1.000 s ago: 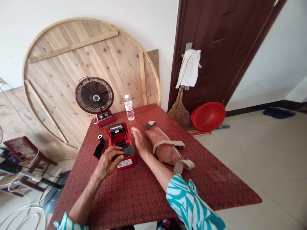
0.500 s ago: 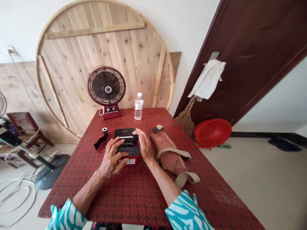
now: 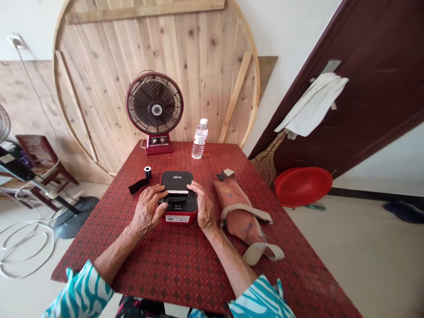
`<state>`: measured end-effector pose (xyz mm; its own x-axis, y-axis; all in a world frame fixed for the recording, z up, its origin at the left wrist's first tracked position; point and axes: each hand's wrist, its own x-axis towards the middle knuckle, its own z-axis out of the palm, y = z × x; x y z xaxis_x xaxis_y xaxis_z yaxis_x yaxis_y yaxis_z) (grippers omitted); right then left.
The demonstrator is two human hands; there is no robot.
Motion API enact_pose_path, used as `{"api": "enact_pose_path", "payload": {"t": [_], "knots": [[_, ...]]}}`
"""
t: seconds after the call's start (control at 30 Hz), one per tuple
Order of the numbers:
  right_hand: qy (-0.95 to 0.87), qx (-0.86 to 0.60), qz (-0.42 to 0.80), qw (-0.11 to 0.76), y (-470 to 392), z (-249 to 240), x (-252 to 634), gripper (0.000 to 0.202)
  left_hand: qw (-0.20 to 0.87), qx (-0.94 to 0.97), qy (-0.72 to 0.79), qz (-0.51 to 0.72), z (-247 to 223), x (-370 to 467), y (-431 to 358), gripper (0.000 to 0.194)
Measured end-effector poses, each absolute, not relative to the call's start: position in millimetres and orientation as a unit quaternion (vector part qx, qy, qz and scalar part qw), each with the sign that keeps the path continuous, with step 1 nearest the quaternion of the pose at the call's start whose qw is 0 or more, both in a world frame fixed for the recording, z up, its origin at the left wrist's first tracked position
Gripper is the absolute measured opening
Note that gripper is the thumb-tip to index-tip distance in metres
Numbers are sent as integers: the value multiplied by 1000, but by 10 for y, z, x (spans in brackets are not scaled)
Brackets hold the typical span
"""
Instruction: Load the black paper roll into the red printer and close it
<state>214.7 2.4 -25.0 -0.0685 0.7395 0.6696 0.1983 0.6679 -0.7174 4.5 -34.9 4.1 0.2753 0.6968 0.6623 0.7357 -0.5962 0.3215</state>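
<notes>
A small red box-shaped device with a black top [image 3: 179,177] lies on the table in front of me; its exact kind I cannot make out. A white strip crosses the middle of the top, and a white label sits on its red near side. My left hand [image 3: 149,206] rests at the left edge, fingertips on the black top and thumb apart. Along the right edge lies my right hand [image 3: 204,206], fingers stretched out and touching the top near the strip. A roll of black tape [image 3: 147,173] with a loose tail stands left of the device.
A worn reddish pouch [image 3: 236,212] with beige straps lies to the right. Farther back on the patterned table [image 3: 159,265] stand a red fan [image 3: 155,110] and a water bottle [image 3: 199,140]. A red basin [image 3: 303,185] is on the floor by the door.
The raised black middle part of the device now lies flat, closed down. My left hand has drawn back to the left edge and my right to the right edge. The view has shifted.
</notes>
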Motion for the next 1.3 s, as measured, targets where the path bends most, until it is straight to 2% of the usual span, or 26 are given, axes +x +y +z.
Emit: {"api": "enact_pose_path", "payload": {"t": [0.17,0.33,0.4,0.7,1.03,1.1,1.2,1.3], "knots": [[-684,-334,250,598,1,-226,2136,44,-37,-783,-455,-422,-14,42,-380,39],[-562,-429,319,631,27,-276,2081,48,-106,-755,-485,-427,-182,57,-405,86],[-534,-450,334,632,47,-321,2054,51,-108,-754,-490,-424,-265,61,-390,91],[-516,-465,346,630,65,-371,1958,50,-131,-751,-472,-443,-396,32,-287,93],[-513,-466,337,637,60,-393,1941,51,-264,-714,-450,-467,-216,30,-330,97],[-506,-464,340,643,66,-391,1935,51,-335,-670,-429,-504,-196,37,-331,88],[-493,-469,345,646,69,-386,1927,52,-423,-578,-428,-551,-172,50,-298,60],[-490,-473,344,647,60,-378,1921,52,-463,-529,-437,-562,-160,58,-245,53]]}}
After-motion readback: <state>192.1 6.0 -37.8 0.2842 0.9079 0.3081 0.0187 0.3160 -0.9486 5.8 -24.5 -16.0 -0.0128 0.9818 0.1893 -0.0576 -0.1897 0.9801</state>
